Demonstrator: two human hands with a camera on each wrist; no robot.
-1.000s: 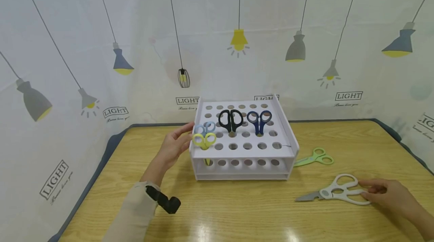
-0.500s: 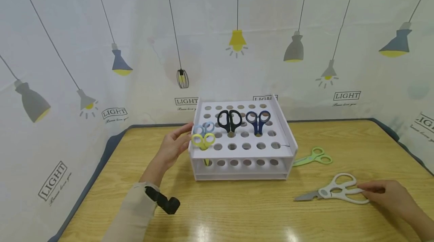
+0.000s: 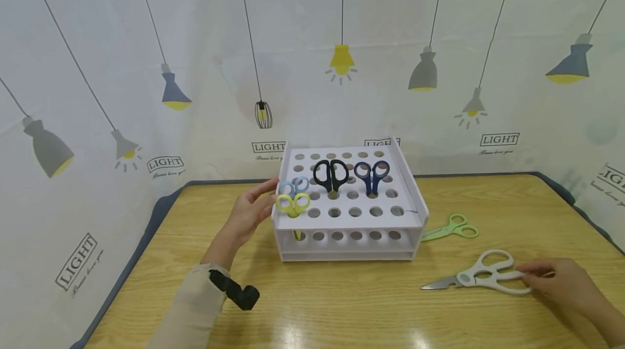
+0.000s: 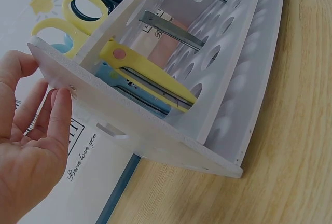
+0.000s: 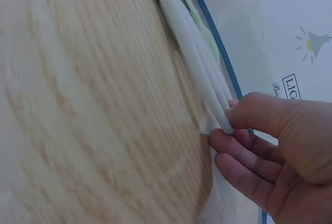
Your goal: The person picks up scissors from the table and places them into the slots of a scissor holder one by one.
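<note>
White-handled kitchen scissors with grey metal blades [image 3: 480,277] flat on light wood-grain table [image 3: 351,305], lower right of head frame. Right hand [image 3: 561,281] at handle end, fingers [image 5: 244,154] curled and pinching outer handle loop, thumb on top, seen close in right wrist view. Blades well clear of fingers, on side away from hand. Long axis near horizontal in frame, slightly tilted; blade tip pointing left toward frame centre, handle loops to right.

Left hand [image 3: 249,210] at left side wall of white perforated two-tier plastic rack [image 3: 363,219], centre of frame; fingers [image 4: 54,117] straight and spread, tips touching rack edge, gripping nothing. In rack holes, handles up: yellow-handled scissors [image 3: 293,203] front left, pale blue-handled scissors [image 3: 295,184] just behind, black-handled scissors [image 3: 331,173] mid, dark blue-handled scissors [image 3: 372,171] right of those. Light green scissors [image 3: 451,228] flat on table between rack and white pair, apart from both.

Versus half a second earlier: white scissors shifted slightly left, tip a bit further toward centre; right hand same grip. Left hand and rack unchanged.
</note>
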